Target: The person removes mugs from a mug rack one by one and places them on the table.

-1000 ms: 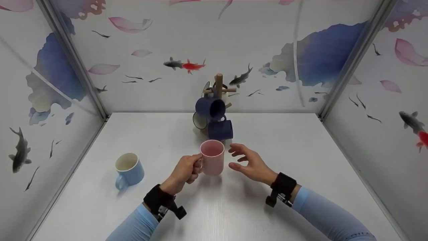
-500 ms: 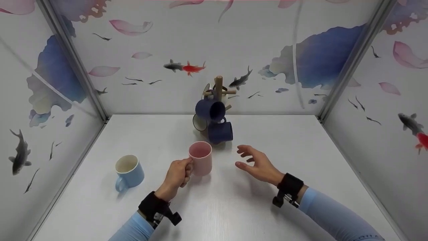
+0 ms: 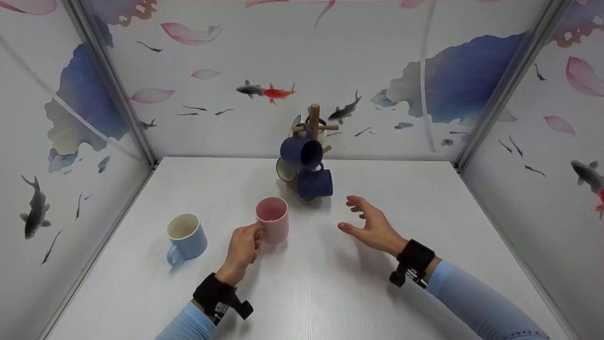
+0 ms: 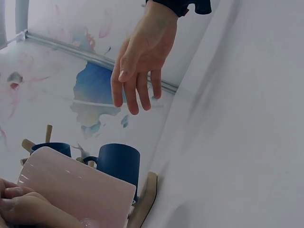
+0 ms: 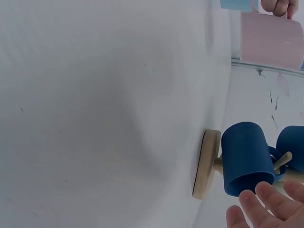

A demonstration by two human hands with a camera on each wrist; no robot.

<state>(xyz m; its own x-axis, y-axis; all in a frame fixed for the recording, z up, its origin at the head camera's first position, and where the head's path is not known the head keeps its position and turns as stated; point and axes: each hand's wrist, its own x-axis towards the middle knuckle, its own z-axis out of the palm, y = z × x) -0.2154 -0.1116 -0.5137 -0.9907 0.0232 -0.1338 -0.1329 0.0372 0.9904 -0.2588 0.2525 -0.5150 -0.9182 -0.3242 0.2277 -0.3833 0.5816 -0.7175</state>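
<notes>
The pink mug is gripped by its handle in the left hand; its release is not yet done, and whether its base touches the tabletop cannot be told. The right hand is spread wide, nothing held. Beyond and between the hands, two dark blue mugs are hung on the rack. Left of the left hand, the light blue mug stands untouched. The work is judged partway.
</notes>
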